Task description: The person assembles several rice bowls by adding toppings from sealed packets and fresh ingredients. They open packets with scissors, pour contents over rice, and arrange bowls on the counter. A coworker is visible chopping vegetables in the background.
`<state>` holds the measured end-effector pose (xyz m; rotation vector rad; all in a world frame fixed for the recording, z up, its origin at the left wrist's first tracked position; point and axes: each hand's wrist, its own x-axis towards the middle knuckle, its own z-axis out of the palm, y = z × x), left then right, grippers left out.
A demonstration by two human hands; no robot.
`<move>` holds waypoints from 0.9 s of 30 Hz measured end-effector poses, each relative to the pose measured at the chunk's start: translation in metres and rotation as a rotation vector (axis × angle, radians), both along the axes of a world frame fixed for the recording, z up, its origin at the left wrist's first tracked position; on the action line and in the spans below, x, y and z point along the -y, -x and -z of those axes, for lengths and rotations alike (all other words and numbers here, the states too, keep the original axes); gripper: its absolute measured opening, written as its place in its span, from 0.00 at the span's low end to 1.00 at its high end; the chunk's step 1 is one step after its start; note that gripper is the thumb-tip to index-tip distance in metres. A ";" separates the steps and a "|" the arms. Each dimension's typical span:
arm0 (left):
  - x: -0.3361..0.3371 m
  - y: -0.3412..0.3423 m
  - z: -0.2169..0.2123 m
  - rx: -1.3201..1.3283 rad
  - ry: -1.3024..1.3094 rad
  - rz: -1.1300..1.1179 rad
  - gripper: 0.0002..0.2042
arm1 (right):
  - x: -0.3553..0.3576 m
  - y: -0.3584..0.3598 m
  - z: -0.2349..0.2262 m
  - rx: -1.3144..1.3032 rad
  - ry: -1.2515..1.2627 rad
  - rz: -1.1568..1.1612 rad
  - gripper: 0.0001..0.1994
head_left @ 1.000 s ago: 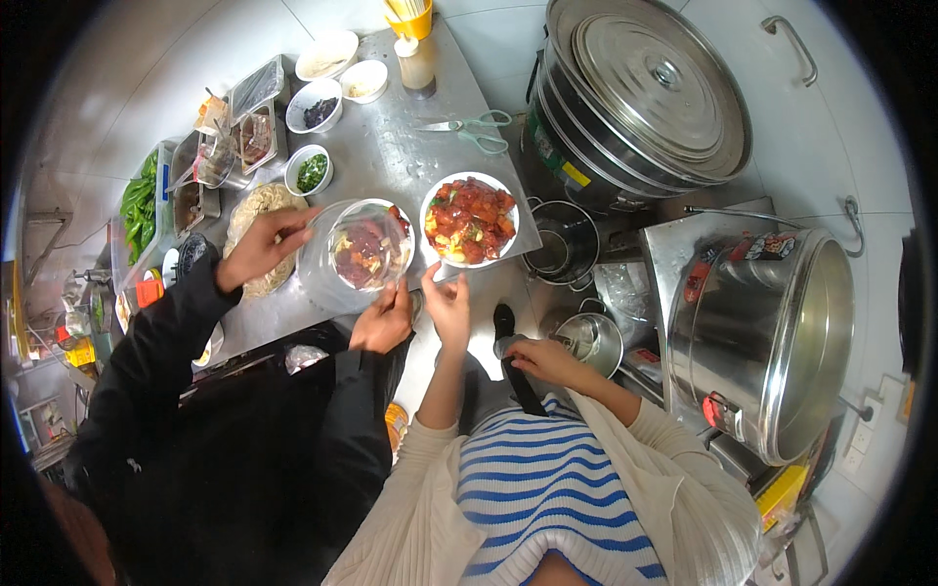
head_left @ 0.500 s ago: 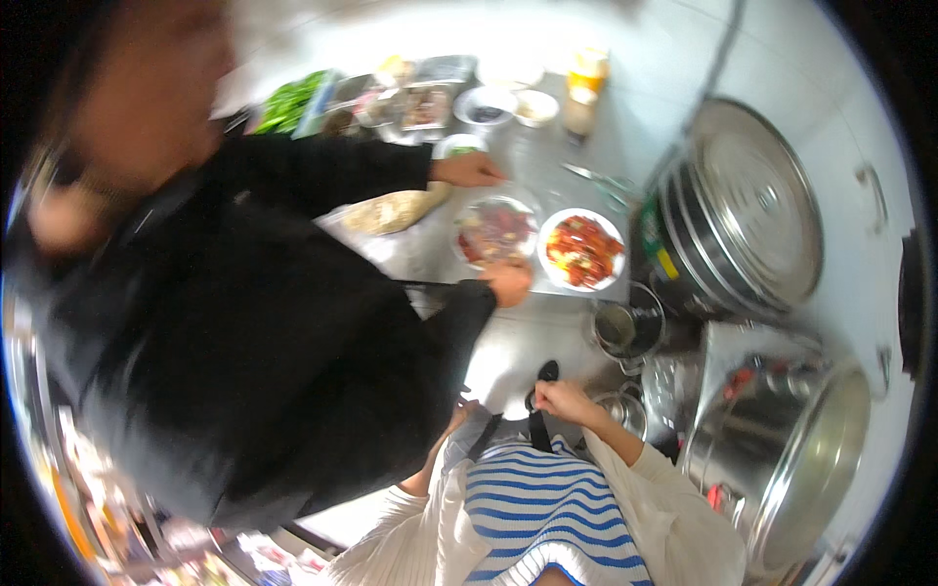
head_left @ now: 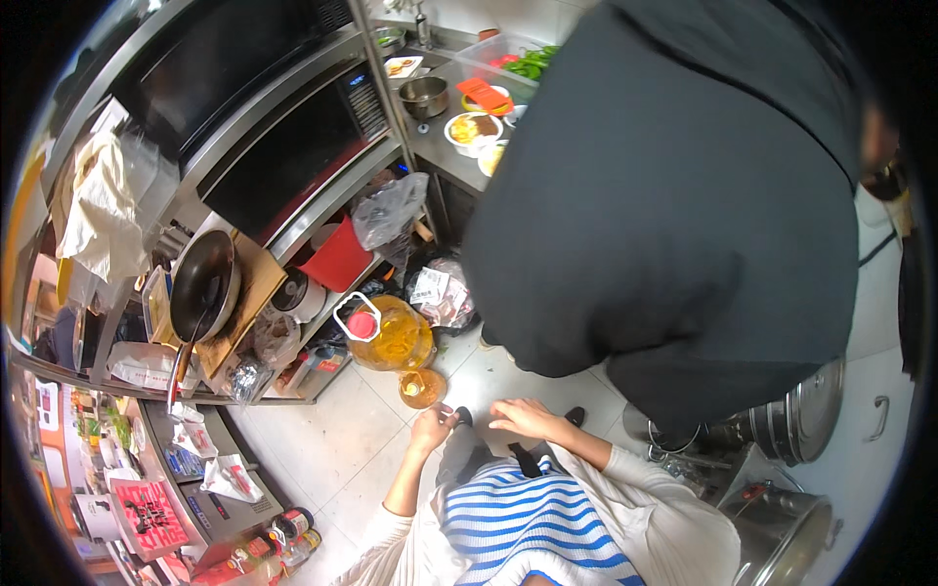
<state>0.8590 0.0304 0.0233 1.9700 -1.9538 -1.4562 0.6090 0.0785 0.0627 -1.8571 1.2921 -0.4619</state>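
Just below the jug (head_left: 394,337), left hand (head_left: 432,428): is curling near the bottle (head_left: 422,391); whether it is gripping anything, I cannot tell.
Right hand (head_left: 528,418): is hovering below and right of the jug, loosely unfurled, apart from the left.
Bottle: is standing on the floor (head_left: 337,425), just below the jug.
Pan (head_left: 205,283): is leaning left of the jug.
Co-worker (head_left: 664,215): is standing right of the jug.
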 end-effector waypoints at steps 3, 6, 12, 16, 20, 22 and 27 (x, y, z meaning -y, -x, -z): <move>0.040 -0.032 -0.001 -0.044 0.136 -0.048 0.17 | 0.067 -0.049 -0.007 0.004 0.105 0.046 0.09; 0.098 -0.039 -0.004 -0.150 0.196 -0.114 0.15 | 0.144 -0.079 -0.018 0.096 0.239 0.149 0.09; 0.206 -0.006 -0.017 -0.354 0.534 -0.167 0.11 | 0.294 -0.089 -0.034 0.368 0.547 0.574 0.04; 0.252 0.013 -0.026 -0.467 0.587 -0.218 0.11 | 0.384 -0.074 -0.030 0.934 0.049 0.951 0.17; 0.302 0.027 -0.026 -0.522 0.559 -0.219 0.11 | 0.459 -0.041 -0.008 1.328 -0.021 1.472 0.17; 0.326 0.036 -0.027 -0.583 0.467 -0.247 0.11 | 0.484 -0.026 0.014 1.363 -0.006 1.685 0.16; 0.431 0.091 -0.035 -0.890 0.255 -0.304 0.13 | 0.537 0.032 0.069 0.636 -0.100 2.172 0.16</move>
